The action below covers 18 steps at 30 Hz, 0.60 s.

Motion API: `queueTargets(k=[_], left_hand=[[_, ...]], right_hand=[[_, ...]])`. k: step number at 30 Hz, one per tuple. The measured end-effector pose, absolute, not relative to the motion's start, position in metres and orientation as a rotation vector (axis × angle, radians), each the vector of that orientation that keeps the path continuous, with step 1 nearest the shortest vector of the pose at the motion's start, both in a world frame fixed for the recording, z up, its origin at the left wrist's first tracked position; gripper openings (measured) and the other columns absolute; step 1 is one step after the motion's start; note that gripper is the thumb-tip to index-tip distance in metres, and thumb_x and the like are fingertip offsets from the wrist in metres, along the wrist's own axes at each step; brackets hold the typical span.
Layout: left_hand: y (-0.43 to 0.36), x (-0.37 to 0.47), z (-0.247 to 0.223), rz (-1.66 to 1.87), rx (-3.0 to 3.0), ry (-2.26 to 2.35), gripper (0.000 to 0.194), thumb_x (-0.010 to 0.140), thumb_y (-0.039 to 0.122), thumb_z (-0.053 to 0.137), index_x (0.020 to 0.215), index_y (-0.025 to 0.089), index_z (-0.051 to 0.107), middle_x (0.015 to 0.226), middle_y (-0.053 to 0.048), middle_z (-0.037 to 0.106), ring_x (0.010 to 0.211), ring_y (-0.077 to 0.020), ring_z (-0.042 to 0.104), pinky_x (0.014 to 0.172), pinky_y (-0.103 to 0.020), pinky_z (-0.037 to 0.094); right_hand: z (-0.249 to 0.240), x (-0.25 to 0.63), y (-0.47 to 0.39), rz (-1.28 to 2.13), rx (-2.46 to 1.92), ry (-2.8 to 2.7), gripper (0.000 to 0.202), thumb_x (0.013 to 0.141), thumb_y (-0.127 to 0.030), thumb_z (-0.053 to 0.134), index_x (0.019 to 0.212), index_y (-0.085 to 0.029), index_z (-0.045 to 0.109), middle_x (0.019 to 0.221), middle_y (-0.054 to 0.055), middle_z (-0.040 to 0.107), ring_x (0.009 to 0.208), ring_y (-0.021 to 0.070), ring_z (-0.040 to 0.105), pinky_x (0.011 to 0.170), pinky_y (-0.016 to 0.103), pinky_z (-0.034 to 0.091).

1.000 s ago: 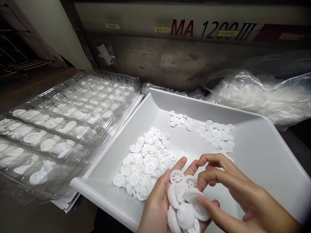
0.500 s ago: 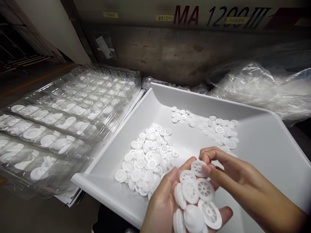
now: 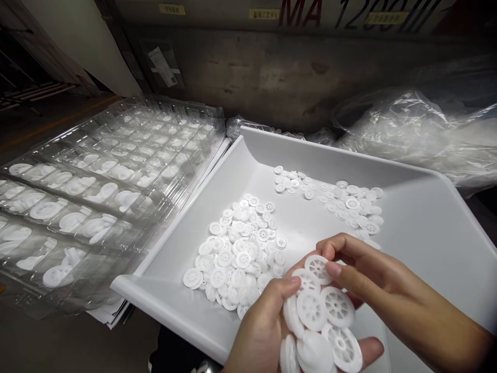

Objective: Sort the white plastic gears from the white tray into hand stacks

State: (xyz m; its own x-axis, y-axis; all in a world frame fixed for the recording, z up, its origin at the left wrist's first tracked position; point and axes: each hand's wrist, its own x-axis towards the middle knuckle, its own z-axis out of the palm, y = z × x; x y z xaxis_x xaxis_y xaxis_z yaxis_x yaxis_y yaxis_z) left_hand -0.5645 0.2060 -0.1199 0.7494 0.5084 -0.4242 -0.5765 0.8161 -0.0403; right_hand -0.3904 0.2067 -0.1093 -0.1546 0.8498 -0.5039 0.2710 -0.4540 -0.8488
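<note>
Cupped palm up, my left hand (image 3: pixel 258 324) holds several white plastic gear wheels (image 3: pixel 311 309), its thumb resting against one near the top. My right hand (image 3: pixel 373 274) pinches the edge of the uppermost spoked wheel (image 3: pixel 318 270) between thumb and fingers, above the left palm. Both hands are over the front right part of a grey plastic tray (image 3: pixel 163 298). To their left in the tray lies a heap of similar white wheels (image 3: pixel 233 254). A looser spread of wheels (image 3: pixel 351 203) lies toward the tray's back wall.
Left of the tray stands a clear compartmented blister tray (image 3: pixel 155 194) with white parts in its pockets, resting on stacked sheets. Clear plastic bags (image 3: pixel 419 134) lie behind at the right. A machine (image 3: pixel 248 67) with yellow labels forms the back.
My left thumb has moved in onto a wheel near the top of the handful. The right hand keeps its pinch on the upper wheel. The view has shifted slightly.
</note>
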Motion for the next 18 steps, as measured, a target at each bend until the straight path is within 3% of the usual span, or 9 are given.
queueTargets(k=[8, 13, 18], left_hand=[[0.209, -0.562, -0.123, 0.574, -0.157, 0.356, 0.064, 0.084, 0.034, 0.052, 0.145, 0.017, 0.040, 0.138, -0.015, 0.056, 0.130, -0.0331, 0.049, 0.106, -0.051, 0.034], [0.208, -0.560, -0.128, 0.582, -0.171, 0.317, 0.072, 0.080, 0.036, 0.055, 0.145, 0.014, 0.038, 0.139, -0.019, 0.054, 0.127, -0.0346, 0.049, 0.106, -0.051, 0.033], [0.209, -0.565, -0.123, 0.559, -0.189, 0.349, 0.071, 0.089, 0.036, 0.045, 0.152, 0.019, 0.020, 0.144, -0.016, 0.050, 0.131, -0.0316, 0.048, 0.108, -0.049, 0.032]], right_hand=[[-0.105, -0.400, 0.202, 1.685, -1.659, -1.117, 0.041, 0.082, -0.067, 0.061, 0.102, -0.033, 0.049, 0.088, -0.003, 0.054, 0.084, 0.0155, 0.052, 0.071, 0.024, 0.045], [-0.100, -0.399, 0.199, 1.686, -1.712, -1.201, 0.039, 0.085, -0.057, 0.061, 0.112, -0.039, 0.039, 0.089, -0.005, 0.051, 0.085, 0.0156, 0.052, 0.075, 0.025, 0.048], [-0.100, -0.393, 0.193, 1.489, -1.743, -1.385, 0.040, 0.083, -0.049, 0.062, 0.115, -0.038, 0.040, 0.110, -0.002, 0.054, 0.104, 0.0193, 0.052, 0.080, 0.027, 0.052]])
